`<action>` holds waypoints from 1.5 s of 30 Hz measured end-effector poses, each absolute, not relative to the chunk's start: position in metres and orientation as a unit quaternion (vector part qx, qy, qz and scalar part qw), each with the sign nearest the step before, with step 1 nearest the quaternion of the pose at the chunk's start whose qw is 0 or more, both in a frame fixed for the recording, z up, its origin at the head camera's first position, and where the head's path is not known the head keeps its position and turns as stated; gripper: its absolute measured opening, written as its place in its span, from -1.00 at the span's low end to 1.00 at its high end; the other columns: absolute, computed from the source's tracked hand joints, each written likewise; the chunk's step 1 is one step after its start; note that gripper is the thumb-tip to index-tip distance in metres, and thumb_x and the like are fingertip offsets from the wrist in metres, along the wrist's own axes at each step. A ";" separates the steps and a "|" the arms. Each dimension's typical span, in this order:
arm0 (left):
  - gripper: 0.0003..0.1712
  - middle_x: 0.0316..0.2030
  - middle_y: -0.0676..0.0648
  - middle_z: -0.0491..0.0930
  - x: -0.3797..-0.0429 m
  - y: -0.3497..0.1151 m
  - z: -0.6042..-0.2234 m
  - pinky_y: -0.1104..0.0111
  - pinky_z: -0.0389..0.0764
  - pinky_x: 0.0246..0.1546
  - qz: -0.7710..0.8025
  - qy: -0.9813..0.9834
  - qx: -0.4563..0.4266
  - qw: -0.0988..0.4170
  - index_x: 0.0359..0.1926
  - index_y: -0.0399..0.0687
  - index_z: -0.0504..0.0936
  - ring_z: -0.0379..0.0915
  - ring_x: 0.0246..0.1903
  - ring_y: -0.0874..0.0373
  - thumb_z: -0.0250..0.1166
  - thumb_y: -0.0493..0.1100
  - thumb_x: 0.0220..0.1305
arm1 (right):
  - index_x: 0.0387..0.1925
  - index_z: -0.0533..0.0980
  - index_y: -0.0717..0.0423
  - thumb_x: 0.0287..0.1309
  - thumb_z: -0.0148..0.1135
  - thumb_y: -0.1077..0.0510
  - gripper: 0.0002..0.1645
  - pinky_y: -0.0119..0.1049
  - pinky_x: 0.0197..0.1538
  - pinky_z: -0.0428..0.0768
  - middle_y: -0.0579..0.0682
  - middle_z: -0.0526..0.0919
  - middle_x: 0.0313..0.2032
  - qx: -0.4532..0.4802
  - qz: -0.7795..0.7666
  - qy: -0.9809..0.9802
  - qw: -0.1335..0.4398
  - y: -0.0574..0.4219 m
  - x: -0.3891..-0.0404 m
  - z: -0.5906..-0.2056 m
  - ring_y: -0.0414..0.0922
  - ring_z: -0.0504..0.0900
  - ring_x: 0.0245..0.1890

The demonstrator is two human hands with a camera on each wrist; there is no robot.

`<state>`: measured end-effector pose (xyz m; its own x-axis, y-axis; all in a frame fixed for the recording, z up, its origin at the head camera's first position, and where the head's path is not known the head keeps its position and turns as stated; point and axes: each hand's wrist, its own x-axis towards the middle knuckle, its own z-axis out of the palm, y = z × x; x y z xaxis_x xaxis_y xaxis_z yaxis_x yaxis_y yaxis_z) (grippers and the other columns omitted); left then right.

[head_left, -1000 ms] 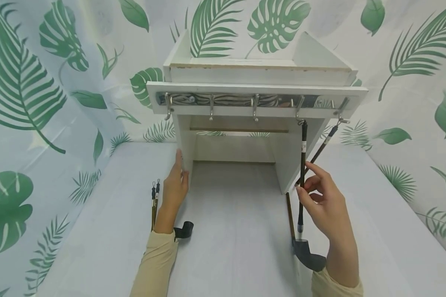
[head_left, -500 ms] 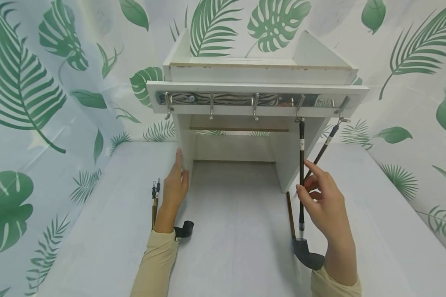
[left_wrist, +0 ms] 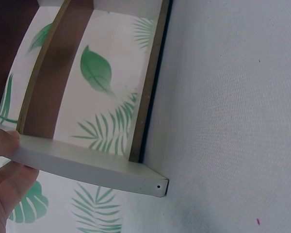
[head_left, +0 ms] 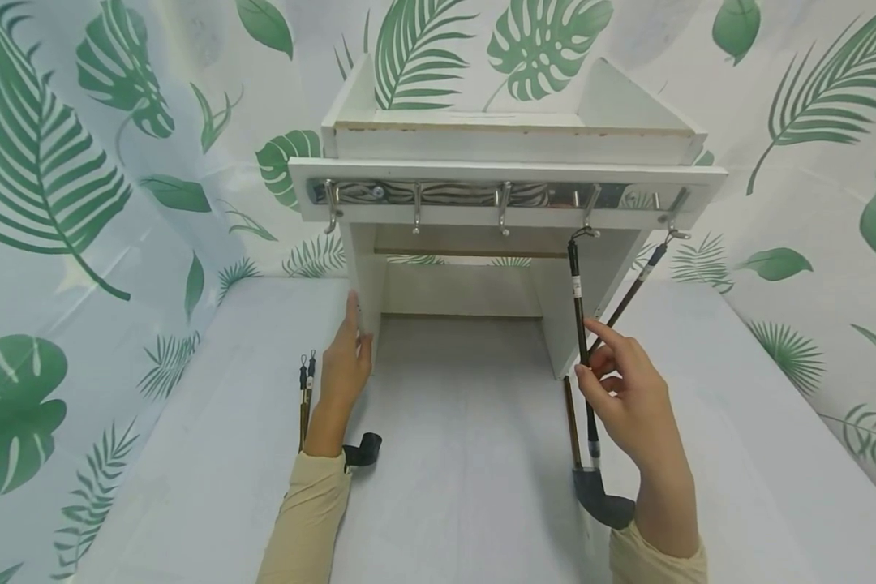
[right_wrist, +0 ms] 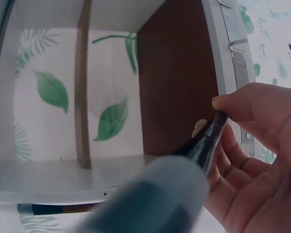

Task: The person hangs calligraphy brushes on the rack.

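Observation:
In the head view my right hand pinches a dark calligraphy brush between thumb and fingers. Its top loop is at the fourth hook of the rack, and its pale tip points down. A second brush hangs slanted from the fifth hook, partly behind that hand. My left hand grips the front edge of the white shelf's left side panel. The left wrist view shows the thumb on one face of this panel and fingers on the other.
Two brushes with loops lie left of my left forearm. A brown rod lies by the shelf's right foot. Three other hooks on the rack bear nothing. A black wrist mount sits at my right wrist, another at my left.
My right hand has shifted slightly left. The top of the held brush has swung left, so it now leans, with its loop drawn toward the left of the hook. The left hand stays put.

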<state>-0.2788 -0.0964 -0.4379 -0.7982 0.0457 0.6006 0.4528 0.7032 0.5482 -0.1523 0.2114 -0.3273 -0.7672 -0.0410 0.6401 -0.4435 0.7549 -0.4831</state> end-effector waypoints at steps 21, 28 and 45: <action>-0.21 0.23 -0.27 0.30 -0.279 -0.096 -0.439 0.21 0.61 -0.11 -0.356 -0.878 -0.143 0.286 0.41 -0.09 -0.08 0.45 0.04 -0.13 0.10 -0.34 0.25 | 0.18 0.14 0.19 -0.02 0.17 0.49 -0.28 -0.84 -0.27 0.38 0.09 0.42 -0.41 0.119 0.364 -0.881 0.278 0.217 -0.186 -0.362 -0.52 0.35 -0.35; -0.21 0.23 -0.30 0.30 -0.279 -0.096 -0.437 0.21 0.60 -0.09 -0.358 -0.874 -0.151 0.292 0.41 -0.11 -0.08 0.42 0.07 -0.15 0.10 -0.35 0.25 | 0.18 0.13 0.23 0.00 0.12 0.50 -0.30 -0.83 -0.26 0.38 0.13 0.41 -0.39 0.125 0.391 -0.862 0.297 0.213 -0.195 -0.373 -0.49 0.33 -0.34; -0.21 0.27 -0.28 0.23 -0.279 -0.096 -0.436 0.22 0.58 -0.05 -0.367 -0.880 -0.139 0.268 0.42 -0.08 -0.12 0.36 0.13 -0.14 0.07 -0.34 0.27 | 0.21 0.21 0.26 0.06 0.19 0.35 -0.35 -0.37 -0.25 0.61 0.12 0.51 -0.36 0.058 0.343 -0.920 0.180 0.233 -0.195 -0.374 -0.01 0.56 -0.31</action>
<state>-0.2788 -0.0965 -0.4358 -0.8177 0.0479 0.5737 0.4413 0.6920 0.5713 -0.1951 0.2328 -0.3742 -0.9286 0.0166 0.3708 -0.2300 0.7583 -0.6100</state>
